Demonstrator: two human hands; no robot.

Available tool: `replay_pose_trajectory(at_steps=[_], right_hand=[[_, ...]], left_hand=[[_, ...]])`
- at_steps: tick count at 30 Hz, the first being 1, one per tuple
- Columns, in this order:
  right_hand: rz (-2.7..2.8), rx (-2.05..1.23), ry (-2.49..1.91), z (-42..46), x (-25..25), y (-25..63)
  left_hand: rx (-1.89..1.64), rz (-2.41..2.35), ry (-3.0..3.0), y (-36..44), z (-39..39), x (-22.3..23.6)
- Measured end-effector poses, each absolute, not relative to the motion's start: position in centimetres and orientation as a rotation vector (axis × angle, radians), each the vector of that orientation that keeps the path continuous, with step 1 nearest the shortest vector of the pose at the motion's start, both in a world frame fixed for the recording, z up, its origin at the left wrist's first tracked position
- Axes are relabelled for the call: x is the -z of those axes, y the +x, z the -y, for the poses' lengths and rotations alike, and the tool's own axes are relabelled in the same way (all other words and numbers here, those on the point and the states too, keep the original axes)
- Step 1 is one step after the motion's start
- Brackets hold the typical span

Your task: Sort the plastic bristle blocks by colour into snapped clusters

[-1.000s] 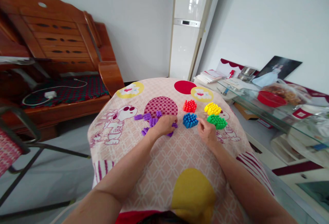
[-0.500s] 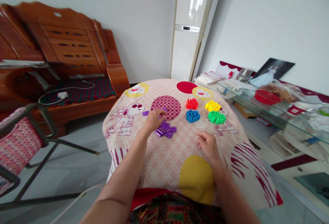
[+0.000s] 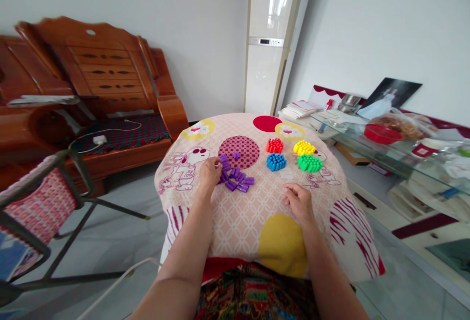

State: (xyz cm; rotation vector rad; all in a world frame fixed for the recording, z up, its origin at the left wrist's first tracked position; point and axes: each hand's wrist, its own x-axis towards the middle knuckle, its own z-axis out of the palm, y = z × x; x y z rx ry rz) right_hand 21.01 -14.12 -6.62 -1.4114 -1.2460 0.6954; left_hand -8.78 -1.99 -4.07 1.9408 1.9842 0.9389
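Small purple plastic tubes [image 3: 240, 179] lie in a loose heap on the patterned tablecloth, and a separate purple piece [image 3: 237, 155] lies on the checked circle. At the heap's left edge, my left hand [image 3: 210, 173] has bent, bunched fingers against the tubes; what is between the fingertips is hidden. My right hand [image 3: 299, 201] rests low over the cloth, its fingers curled in and nothing visible in them. Beyond it stand tight clusters of small upright pieces: blue [image 3: 276, 162], green [image 3: 310, 163], red [image 3: 274, 145] and yellow [image 3: 304, 148].
The cloth-covered round table [image 3: 238, 232] is in front of me. On the right is a glass-topped cabinet [image 3: 378, 151] with a red bowl [image 3: 382, 134] and papers. A folding chair [image 3: 44, 197] and a wooden sofa [image 3: 110, 85] stand left; a white cabinet unit [image 3: 266, 75] stands behind.
My left hand has moved from over the purple tubes to their left side, and the left-hand tubes now lie nearer the heap. My right hand has drawn back from the blue cluster toward me.
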Motion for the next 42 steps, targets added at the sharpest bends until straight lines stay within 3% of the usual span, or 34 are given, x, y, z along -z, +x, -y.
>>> replay_pose_trajectory(at_steps=[6,13,20,28,42], right_hand=[[1.239,-0.691,-1.408,13.9,6.5,20.8],[1.259,-0.646,-1.412,14.2,6.5,20.7],[1.511,-0.236,-1.497,14.0,7.2,20.3],[1.809,0.045,-1.594,13.8,7.7,20.0],[1.457,-0.057,-1.664,13.6,6.9,20.7]], left_hand=[[-0.886,-1.943,1.887,-8.8,1.9,3.8],[-1.365,-1.566,1.838,-4.3,4.2,1.3],[-1.063,-1.177,1.924,4.2,7.2,2.6],[-1.0,-1.002,1.876,4.8,7.9,4.0],[-0.977,-1.046,1.942,4.3,8.0,5.2]])
